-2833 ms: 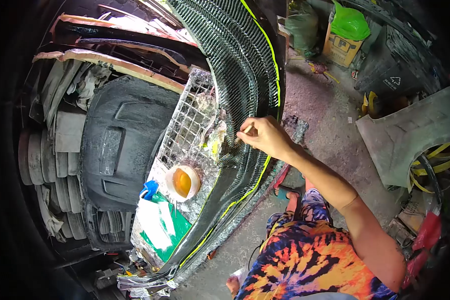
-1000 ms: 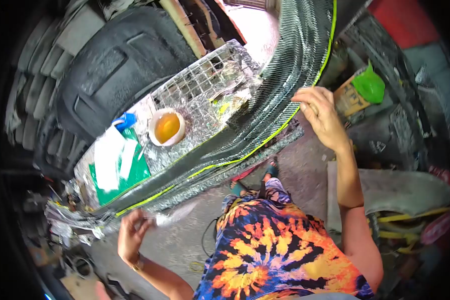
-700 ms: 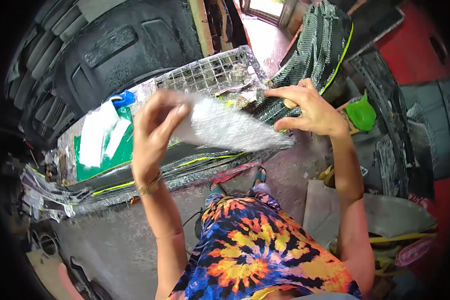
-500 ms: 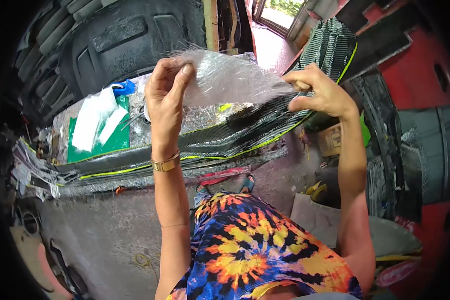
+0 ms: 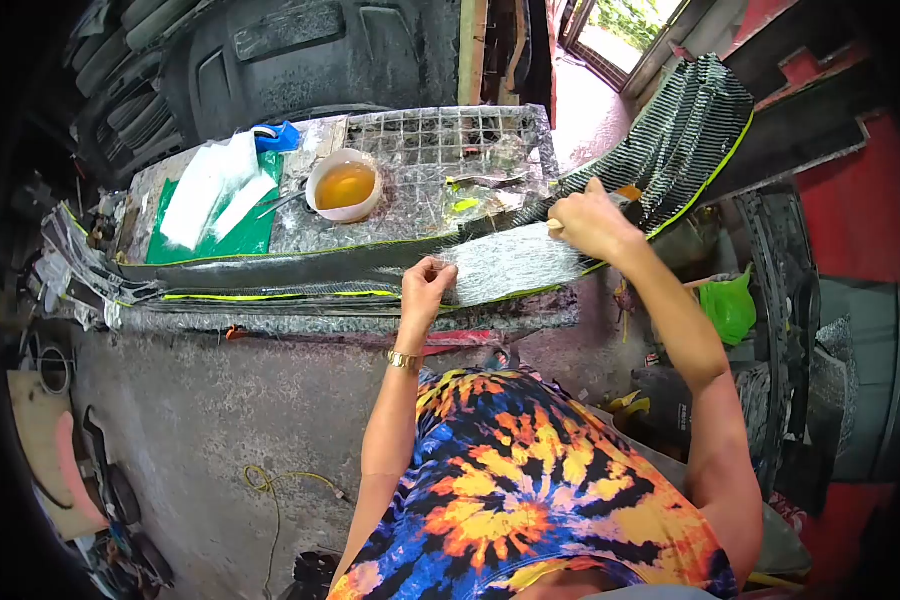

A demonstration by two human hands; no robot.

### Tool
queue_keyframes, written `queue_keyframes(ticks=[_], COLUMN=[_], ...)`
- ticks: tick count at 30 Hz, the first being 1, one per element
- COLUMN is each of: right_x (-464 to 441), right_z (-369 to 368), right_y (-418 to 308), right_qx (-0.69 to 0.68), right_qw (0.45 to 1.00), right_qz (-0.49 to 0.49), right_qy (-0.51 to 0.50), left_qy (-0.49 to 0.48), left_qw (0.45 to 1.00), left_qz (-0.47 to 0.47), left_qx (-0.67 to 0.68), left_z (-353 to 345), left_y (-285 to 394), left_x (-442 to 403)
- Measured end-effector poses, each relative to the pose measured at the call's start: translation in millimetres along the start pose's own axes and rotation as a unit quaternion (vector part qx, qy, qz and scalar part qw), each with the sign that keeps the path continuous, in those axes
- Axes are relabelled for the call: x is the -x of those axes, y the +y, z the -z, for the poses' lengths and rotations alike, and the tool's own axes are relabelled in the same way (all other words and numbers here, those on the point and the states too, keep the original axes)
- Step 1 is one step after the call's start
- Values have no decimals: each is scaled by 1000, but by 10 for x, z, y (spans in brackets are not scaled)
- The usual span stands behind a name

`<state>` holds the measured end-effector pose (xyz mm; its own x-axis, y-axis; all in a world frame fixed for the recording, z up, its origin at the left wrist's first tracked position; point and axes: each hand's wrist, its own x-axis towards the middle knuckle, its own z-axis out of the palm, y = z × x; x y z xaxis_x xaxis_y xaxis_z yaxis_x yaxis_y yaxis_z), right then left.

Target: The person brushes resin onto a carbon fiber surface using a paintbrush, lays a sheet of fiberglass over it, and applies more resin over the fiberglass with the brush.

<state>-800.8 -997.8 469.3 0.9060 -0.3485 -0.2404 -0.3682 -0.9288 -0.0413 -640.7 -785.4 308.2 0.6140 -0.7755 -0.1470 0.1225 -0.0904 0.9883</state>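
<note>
A white fibreglass mat piece (image 5: 515, 265) lies on the long black carbon-fibre part (image 5: 310, 272), which has yellow-green edging. My left hand (image 5: 426, 290) pinches the mat's left edge with thumb and fingers. Over the mat's right end, my right hand (image 5: 595, 225) is closed around what looks like a paintbrush (image 5: 629, 192); a pale handle end pokes out on the left and an orange-brown tip on the right. My fingers cover its middle. A white bowl (image 5: 346, 212) of amber liquid stands on the bench behind the part.
White mat pieces (image 5: 208, 190) rest on a green sheet (image 5: 245, 238), with scissors (image 5: 282, 204) and a blue tape dispenser (image 5: 276, 137) near them. A metal grid (image 5: 440, 135) lies at the bench's back. A yellow cord (image 5: 275, 500) trails on the floor; a green bag (image 5: 728, 308) hangs right.
The mat has come down from mid-air onto the carbon-fibre part. My right hand has let go of its corner and closed on the brush. The view has shifted, revealing the bowl.
</note>
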Motion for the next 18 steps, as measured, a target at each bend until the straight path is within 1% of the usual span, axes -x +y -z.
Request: queue_keyframes(ticks=[1,2,3,4,5,7,9,11,14,15,17,18], right_x=[-63,-102,-144,-183,-203,-201,-201,-233,-270,-253,-158,-97], right_z=[-114,-197,-256,-304,-318,-318,-330,-390,-456,-448,-366,-297], right_y=[1,-8,-7,-1,-11,-34,-35,-26,-34,-30,-18,-21], right_qx=[18,30,31,39,47,39,44,56,81,95,93,121], right_qw=[1000,999,999,998,997,997,997,995,993,991,992,986], right_qz=[-10,-15,-11,-23,-36,-35,-37,-42,-52,-57,-64,-54], right_qy=[1,26,26,38,49,58,57,64,73,74,60,106], left_qy=[4,34,63,81,83,113,117,141,154,149,133,134], left_qw=[1000,997,988,981,981,965,965,946,932,933,947,944], left_qz=[-1,-16,-31,-32,-31,-94,-95,-107,-129,-131,-75,-76], left_qx=[1,-69,-140,-172,-172,-215,-215,-270,-303,-299,-283,-291], left_z=[-5,-21,-33,-46,-58,-57,-52,-42,-73,-90,-84,-91], left_y=[-79,-73,-68,-65,-60,-44,-45,-34,0,-7,-21,-30], left_x=[-31,-43,-50,-54,-57,-70,-85,-99,-126,-138,-179,-188])
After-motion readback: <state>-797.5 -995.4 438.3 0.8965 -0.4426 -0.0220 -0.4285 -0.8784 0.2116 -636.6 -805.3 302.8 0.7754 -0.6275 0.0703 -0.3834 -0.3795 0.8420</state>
